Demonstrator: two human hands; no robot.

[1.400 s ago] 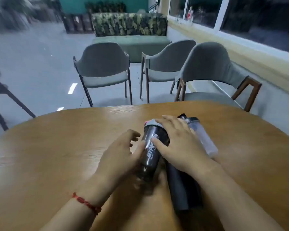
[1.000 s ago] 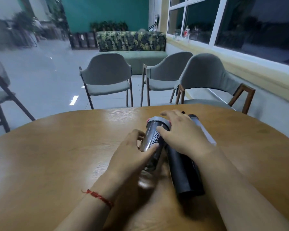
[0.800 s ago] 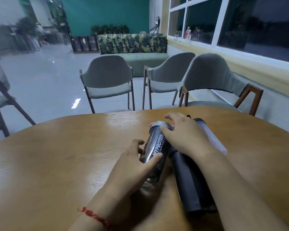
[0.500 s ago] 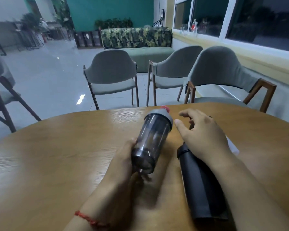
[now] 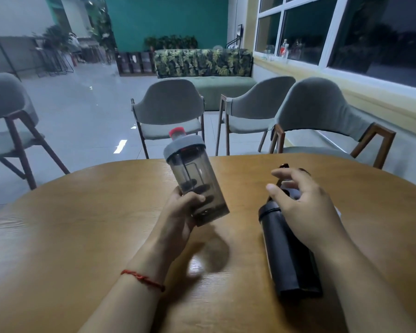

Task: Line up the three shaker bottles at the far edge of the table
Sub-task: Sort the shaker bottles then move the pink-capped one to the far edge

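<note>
My left hand (image 5: 181,218) grips the lower part of a smoky see-through shaker bottle (image 5: 192,179) with a grey lid and red cap, held nearly upright above the round wooden table (image 5: 82,224). A matte black shaker bottle (image 5: 287,255) lies on its side to the right, lid end pointing away from me. My right hand (image 5: 305,207) hovers over its lid end with fingers spread, holding nothing. A clear shaker bottle (image 5: 337,210) lies mostly hidden behind that hand; only slivers show.
Three grey chairs with wooden legs (image 5: 168,116) (image 5: 252,109) (image 5: 327,121) stand beyond the table's far edge, another chair (image 5: 7,121) at the left. A leaf-patterned sofa (image 5: 202,66) is further back, windows on the right.
My left hand lifted the smoky bottle off the table and tilted it from lying to nearly upright. My right hand let go of it and now hovers over the black bottle.
</note>
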